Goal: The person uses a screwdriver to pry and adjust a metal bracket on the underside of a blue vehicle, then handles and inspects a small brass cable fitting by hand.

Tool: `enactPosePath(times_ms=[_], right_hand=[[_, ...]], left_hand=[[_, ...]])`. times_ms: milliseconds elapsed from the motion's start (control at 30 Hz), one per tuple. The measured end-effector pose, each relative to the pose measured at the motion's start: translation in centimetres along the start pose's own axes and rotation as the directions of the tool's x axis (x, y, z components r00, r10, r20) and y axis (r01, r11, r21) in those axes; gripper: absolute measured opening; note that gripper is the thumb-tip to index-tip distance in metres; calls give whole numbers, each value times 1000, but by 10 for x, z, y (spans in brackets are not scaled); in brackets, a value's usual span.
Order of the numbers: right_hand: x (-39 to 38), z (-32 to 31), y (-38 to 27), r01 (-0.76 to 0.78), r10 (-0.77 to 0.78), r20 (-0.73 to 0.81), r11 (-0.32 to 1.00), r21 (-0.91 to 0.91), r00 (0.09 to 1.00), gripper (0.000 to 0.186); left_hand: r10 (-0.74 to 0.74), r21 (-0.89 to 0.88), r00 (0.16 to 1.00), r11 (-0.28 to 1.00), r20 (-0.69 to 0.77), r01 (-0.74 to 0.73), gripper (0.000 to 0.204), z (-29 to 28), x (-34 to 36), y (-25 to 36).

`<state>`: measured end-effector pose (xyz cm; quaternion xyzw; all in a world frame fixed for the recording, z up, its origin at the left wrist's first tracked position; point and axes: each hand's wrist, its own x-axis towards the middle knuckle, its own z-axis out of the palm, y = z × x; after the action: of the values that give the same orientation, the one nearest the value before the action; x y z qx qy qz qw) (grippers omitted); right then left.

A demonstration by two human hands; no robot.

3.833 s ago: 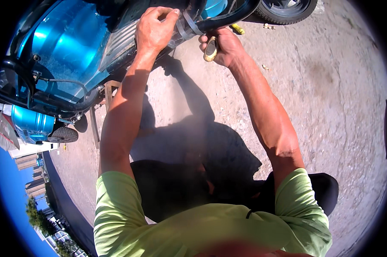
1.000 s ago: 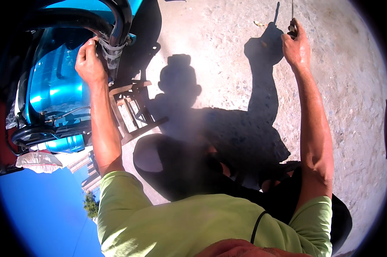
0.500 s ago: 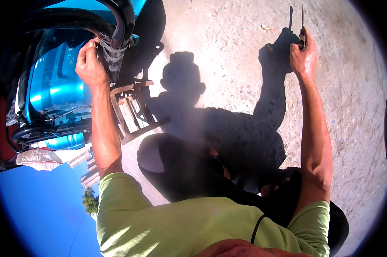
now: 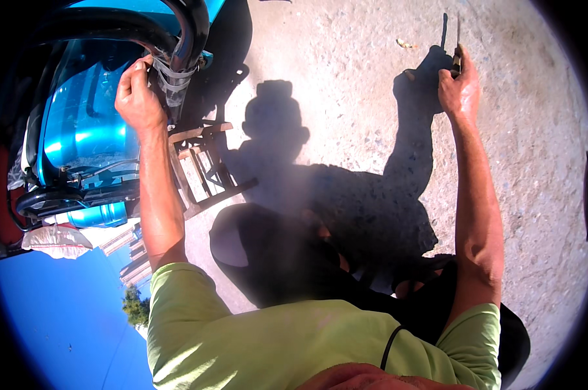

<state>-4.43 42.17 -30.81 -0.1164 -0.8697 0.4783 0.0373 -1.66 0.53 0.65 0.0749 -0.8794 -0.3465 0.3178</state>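
At the far left my left hand [image 4: 138, 101] is closed in a pinch beside a bent black metal tube [image 4: 188, 32]. Whatever its fingertips hold, if anything, is hidden. Grey strips and clear plastic form a wrapping [image 4: 175, 79] around the tube's lower part, just right of those fingers. Out at the far right, my right hand [image 4: 460, 91] grips a slim hand tool [image 4: 458, 34] with a dark handle. Its narrow, straight shaft or blade points away from me, apart from other things; the exact kind is unclear.
Blue metal bodywork [image 4: 89, 133] with black tubes fills the left side. A small rusty metal frame [image 4: 206, 166] stands on the rough concrete ground [image 4: 352, 91] beside my left forearm. A pale sack [image 4: 56, 240] shows at lower left. My shadow covers the middle.
My right hand and the slim tool have come slightly nearer to me and to the left. My left hand stays at the wrapped tube.
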Motion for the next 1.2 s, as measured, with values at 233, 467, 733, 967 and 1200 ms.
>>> enactPosePath(times_ms=[233,467,733,967,1200], right_hand=[[-5,-1,-16,-38,38,-10,999,5,999,64],[-5,-5,-37,-273,248,115,868,414,962,62],[-56,-18,-141,-764,79,804,378,524,590,41],[-105,-34,-202,-785,-42,854,375,494,518,55],[-106,-53,-207,-736,-113,872,491,465,476,72]], left_hand=[[-32,63,999,998,6,31,17,-7,-1,3],[-9,131,999,991,33,5,18,-5,-1,4],[24,182,999,983,25,-28,21,-7,0,6],[36,236,999,971,16,-39,21,-6,0,7],[4,180,1000,984,4,-5,20,3,-4,15]])
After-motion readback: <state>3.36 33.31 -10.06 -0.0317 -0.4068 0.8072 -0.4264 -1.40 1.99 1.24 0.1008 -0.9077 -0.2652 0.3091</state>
